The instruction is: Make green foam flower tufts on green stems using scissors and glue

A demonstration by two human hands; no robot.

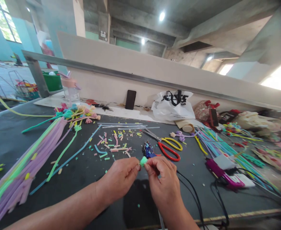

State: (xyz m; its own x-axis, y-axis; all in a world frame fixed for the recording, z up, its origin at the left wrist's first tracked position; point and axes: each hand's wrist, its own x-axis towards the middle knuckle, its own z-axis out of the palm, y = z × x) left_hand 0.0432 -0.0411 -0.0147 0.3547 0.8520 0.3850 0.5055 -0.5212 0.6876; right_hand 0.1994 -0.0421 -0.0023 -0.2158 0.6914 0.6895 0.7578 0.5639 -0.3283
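Note:
Both hands meet over the dark table, pinching a small mint-green fuzzy piece [143,161] that looks like pipe cleaner. My left hand [120,174] has thumb and fingertips pressed together at the piece's left side. My right hand [163,177] grips its right side between thumb and index finger. Just beyond my fingers lies a small dark blue object [149,150], partly hidden. Scissors [170,150] with one red and one yellow handle lie behind my right hand. Cut bits of pipe cleaner [117,149] are scattered beyond my left hand.
A bundle of long lilac and green pipe cleaners [32,169] lies at left, finished-looking flowers [79,111] behind it. At right are blue pipe cleaners [217,147] and a purple corded tool [223,174]. A phone [130,99] leans against the back panel beside a white bag [174,105].

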